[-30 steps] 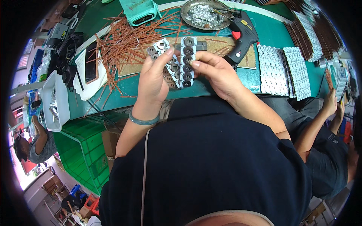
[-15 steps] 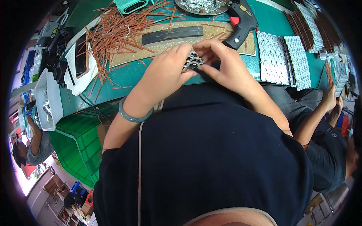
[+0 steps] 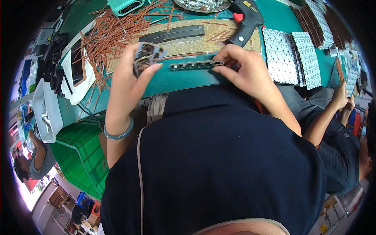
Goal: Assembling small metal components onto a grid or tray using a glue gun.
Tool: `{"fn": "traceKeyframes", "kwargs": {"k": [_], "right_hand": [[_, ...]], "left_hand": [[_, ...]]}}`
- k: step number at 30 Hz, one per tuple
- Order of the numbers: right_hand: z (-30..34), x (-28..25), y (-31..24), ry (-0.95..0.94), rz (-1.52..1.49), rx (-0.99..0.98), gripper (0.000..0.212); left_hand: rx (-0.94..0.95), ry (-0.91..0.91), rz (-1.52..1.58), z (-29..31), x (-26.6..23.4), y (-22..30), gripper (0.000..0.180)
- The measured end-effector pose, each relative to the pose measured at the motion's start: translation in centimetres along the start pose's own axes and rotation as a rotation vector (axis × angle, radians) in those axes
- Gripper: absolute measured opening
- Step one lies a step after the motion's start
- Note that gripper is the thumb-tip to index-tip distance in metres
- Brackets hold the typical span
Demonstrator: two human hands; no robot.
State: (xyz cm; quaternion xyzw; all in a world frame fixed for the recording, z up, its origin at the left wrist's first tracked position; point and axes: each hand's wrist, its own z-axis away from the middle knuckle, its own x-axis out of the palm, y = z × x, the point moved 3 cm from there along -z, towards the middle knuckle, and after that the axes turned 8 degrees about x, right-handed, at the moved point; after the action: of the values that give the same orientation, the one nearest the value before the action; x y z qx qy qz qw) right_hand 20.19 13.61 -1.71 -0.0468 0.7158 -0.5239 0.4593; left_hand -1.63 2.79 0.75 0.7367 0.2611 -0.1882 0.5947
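Observation:
My left hand [image 3: 126, 80] is closed around a small bundle of shiny metal pieces with dark round holes [image 3: 148, 54]. It is raised over the table's near left part. My right hand [image 3: 250, 70] pinches one end of a narrow metal strip with scalloped edges [image 3: 192, 65] between thumb and fingers. That strip points left toward my other hand, with a gap between them. Behind it, a long dark bar [image 3: 172, 34] lies on a speckled tan board [image 3: 172, 46]. A black glue gun with a red trigger [image 3: 248, 23] rests at the board's right end.
Brown thin sticks [image 3: 113, 37] are heaped at the back left, near a phone [image 3: 78, 64]. Silvery patterned panels [image 3: 278, 56] stand on the right. A metal dish [image 3: 203, 4] is at the back. A green crate [image 3: 80, 156] stands lower left. A co-worker's hand [image 3: 340, 96] works at far right.
My hands were together around the metal pieces. They have parted: the left moved leftward with the bundle, while the right holds a single strip out apart from it.

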Motion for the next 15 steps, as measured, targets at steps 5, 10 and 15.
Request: {"fn": "traceKeyframes", "kwargs": {"k": [5,10,15], "right_hand": [[0.3,0.0,-0.4,0.138,0.116,-0.032,0.014],[-0.7,1.9,1.1,-0.004,0.197,-0.018,0.015],[-0.8,1.7,1.5,-0.006,0.068,-0.285,0.021]], "left_hand": [[0.286,-0.360,-0.382,-0.6,2.8,2.5,0.045],[0.308,-0.231,-0.467,-1.2,6.4,1.8,0.064],[0.369,-0.208,-0.527,-1.7,6.0,2.1,0.053]]}}
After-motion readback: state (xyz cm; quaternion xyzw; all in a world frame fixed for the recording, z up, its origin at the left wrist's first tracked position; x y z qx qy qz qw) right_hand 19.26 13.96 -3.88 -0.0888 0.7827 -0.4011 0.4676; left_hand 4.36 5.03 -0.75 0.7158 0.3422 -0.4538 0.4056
